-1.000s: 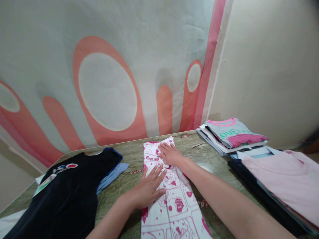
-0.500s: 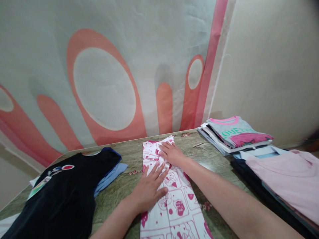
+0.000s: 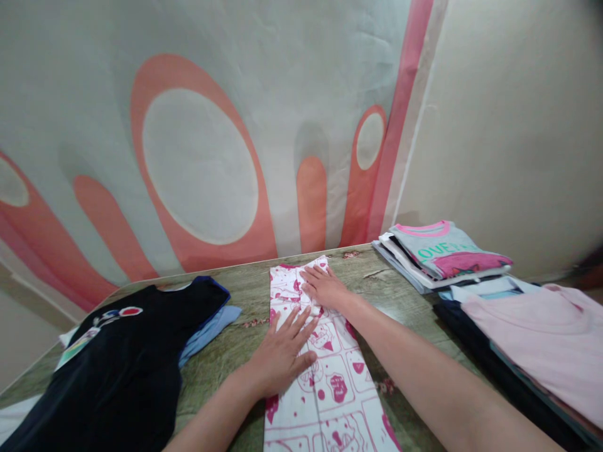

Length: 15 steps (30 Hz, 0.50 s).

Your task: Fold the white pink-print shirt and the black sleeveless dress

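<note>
A white garment with a pink cartoon print (image 3: 325,389) lies folded into a long strip on the greenish table (image 3: 405,307), running away from me. My left hand (image 3: 282,355) lies flat on its left side, fingers spread and open. My right hand (image 3: 323,285) rests flat on the far end of the strip, fingers stretched out. Neither hand grips anything.
A black sleeveless garment (image 3: 117,364) lies over a blue one (image 3: 211,326) at the left. At the right stand a stack topped by a grey shirt with green lettering (image 3: 443,251) and a nearer stack topped by a pale pink shirt (image 3: 541,339). A painted wall rises behind.
Both hands stay pressed on the printed garment; the left hand has slid very slightly. The view has shifted a little.
</note>
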Motion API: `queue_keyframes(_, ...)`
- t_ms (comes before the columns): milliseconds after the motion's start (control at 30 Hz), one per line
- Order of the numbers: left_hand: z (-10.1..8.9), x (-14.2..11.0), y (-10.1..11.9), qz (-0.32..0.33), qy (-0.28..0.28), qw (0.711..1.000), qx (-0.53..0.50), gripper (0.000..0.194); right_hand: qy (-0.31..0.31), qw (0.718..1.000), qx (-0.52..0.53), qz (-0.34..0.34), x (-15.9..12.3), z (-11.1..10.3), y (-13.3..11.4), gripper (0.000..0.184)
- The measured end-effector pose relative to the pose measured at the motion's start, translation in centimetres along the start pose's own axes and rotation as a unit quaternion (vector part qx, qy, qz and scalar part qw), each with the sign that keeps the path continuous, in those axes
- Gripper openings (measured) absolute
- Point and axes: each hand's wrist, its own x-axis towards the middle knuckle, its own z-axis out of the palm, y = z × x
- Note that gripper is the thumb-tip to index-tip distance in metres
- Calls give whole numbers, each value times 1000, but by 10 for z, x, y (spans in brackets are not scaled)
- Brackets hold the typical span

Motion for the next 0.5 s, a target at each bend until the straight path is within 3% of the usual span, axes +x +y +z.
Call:
queue_keyframes(200,-4,0,3,-4,-9,1000,4,62,25,999,-15,13,-2,1,6,51)
queue_keyframes(400,0,1,0,2,-1,1000,3,62,71,992,-29,99,-2,4,19,52)
queue_keyframes(500,1,0,-1,5,3,1000,1,62,92,989,-26,110,-2,3,21,51)
